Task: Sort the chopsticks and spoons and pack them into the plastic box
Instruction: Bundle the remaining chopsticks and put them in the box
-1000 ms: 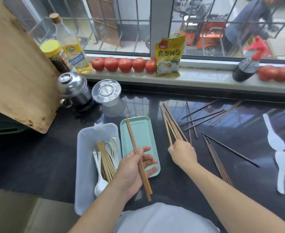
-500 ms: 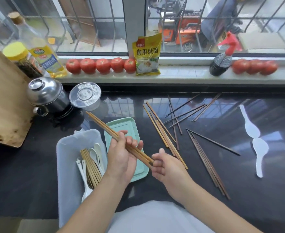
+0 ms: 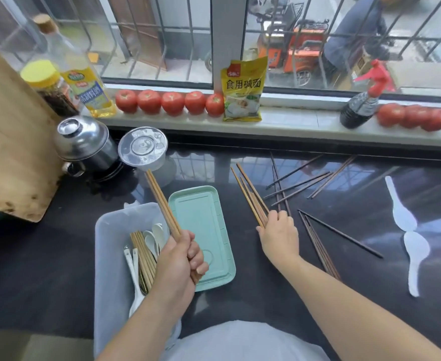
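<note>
Fingers: left hand (image 3: pixel 180 259) is curled round a small bundle of light chopsticks (image 3: pixel 162 201), tips slanting up and away over the plastic box (image 3: pixel 110 256); right hand (image 3: pixel 279 237) lies on the counter to the right of the box, fingertips on the near ends of a loose group of pale chopsticks (image 3: pixel 250 196); whether it pinches them or only touches I cannot tell
Box: translucent, at the lower left of the counter; it already holds pale chopsticks and white spoons (image 3: pixel 154 238) side by side; its green lid (image 3: pixel 203 230) lies just right of it, off
Step in hand: gathering like chopsticks, I judge; one bundle in hand above the box, a second batch under the right fingers
Next move: likely to close on the pale group and bring it to the held bundle, ends evened, before lowering into the box beside the ones already there
Left to sort: dark chopsticks (image 3: pixel 318 246) scattered further right of the box; two white spoons on the counter (image 3: pixel 407 230), well apart from it
Hidden: held bundle's near end is mostly behind the left fist, count unclear; box's near wall is covered by the forearm; right fingertips' contact hard to make out
</note>
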`<action>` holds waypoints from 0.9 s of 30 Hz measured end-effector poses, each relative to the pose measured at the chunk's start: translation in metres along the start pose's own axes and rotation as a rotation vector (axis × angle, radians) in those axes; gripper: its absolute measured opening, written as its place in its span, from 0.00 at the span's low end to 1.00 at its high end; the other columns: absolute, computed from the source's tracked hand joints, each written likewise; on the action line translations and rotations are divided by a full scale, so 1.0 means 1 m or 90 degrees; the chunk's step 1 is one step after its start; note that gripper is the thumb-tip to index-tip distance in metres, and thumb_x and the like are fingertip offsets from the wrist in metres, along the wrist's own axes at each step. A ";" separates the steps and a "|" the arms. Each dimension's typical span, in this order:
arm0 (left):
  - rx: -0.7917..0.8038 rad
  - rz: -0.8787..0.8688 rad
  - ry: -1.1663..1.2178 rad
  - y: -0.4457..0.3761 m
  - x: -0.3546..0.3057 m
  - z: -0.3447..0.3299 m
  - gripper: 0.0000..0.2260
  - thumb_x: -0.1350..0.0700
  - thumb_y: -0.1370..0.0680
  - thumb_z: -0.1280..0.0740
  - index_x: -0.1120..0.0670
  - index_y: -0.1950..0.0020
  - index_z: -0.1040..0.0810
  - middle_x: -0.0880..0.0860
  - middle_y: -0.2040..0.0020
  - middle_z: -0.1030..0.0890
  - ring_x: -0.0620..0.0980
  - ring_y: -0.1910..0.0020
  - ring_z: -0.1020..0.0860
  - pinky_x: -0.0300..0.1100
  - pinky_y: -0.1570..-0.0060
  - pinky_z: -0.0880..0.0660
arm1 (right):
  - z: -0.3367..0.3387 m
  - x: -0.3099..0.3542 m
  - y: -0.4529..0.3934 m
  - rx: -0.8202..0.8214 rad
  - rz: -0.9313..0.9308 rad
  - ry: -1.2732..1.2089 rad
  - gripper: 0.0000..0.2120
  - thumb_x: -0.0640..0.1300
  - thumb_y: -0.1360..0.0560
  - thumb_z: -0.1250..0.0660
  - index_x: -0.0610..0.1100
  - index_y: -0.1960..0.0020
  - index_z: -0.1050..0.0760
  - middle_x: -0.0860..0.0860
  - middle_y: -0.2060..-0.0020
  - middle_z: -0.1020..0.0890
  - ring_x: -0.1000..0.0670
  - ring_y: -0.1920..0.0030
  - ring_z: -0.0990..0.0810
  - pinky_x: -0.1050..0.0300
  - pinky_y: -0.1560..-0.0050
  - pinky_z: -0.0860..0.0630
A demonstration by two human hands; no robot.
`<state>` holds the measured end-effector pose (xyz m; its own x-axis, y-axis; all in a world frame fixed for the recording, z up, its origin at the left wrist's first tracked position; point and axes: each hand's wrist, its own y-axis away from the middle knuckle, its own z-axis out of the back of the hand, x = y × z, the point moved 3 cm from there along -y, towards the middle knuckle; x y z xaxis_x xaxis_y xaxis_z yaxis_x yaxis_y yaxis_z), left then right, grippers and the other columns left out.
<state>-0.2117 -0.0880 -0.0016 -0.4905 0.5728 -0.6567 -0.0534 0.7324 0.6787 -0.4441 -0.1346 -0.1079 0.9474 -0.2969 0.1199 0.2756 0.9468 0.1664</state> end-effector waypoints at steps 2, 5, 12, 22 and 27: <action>0.009 0.025 -0.003 0.003 0.004 -0.001 0.10 0.56 0.12 0.44 0.56 0.51 0.31 0.50 0.69 0.38 0.45 0.75 0.40 0.38 0.77 0.40 | -0.002 0.001 -0.005 -0.027 0.024 0.022 0.16 0.54 0.23 0.30 0.44 0.46 0.29 0.47 0.50 0.25 0.44 0.51 0.25 0.50 0.54 0.24; 0.011 0.050 -0.016 0.004 0.009 -0.004 0.08 0.56 0.12 0.43 0.56 0.50 0.30 0.50 0.69 0.36 0.46 0.74 0.40 0.38 0.76 0.39 | -0.005 0.006 -0.005 -0.031 0.071 0.073 0.13 0.50 0.24 0.29 0.44 0.47 0.28 0.47 0.53 0.24 0.45 0.55 0.24 0.51 0.59 0.24; -0.009 0.080 -0.094 -0.002 0.014 -0.017 0.08 0.56 0.13 0.42 0.58 0.46 0.28 0.50 0.71 0.37 0.46 0.74 0.39 0.39 0.75 0.39 | 0.009 0.025 -0.006 0.062 0.118 0.161 0.09 0.34 0.22 0.37 0.41 0.42 0.26 0.45 0.48 0.19 0.44 0.48 0.19 0.52 0.52 0.22; -0.021 0.091 -0.004 -0.007 0.031 -0.030 0.11 0.55 0.12 0.43 0.59 0.38 0.25 0.61 0.51 0.15 0.56 0.55 0.14 0.50 0.57 0.18 | 0.069 0.071 0.108 0.304 0.130 -0.433 0.05 0.47 0.25 0.38 0.51 0.58 0.24 0.58 0.60 0.18 0.52 0.62 0.20 0.55 0.57 0.23; -0.051 0.045 -0.052 -0.013 0.035 -0.021 0.12 0.54 0.12 0.44 0.60 0.41 0.25 0.55 0.65 0.22 0.53 0.63 0.19 0.51 0.58 0.20 | 0.067 0.045 0.093 0.407 0.082 -0.496 0.09 0.42 0.22 0.37 0.46 0.57 0.20 0.52 0.63 0.16 0.53 0.68 0.20 0.53 0.61 0.17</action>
<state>-0.2464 -0.0854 -0.0270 -0.4238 0.6523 -0.6284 -0.0917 0.6593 0.7463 -0.3865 -0.0682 -0.0210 0.5306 -0.4128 0.7403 -0.1760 0.8007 0.5727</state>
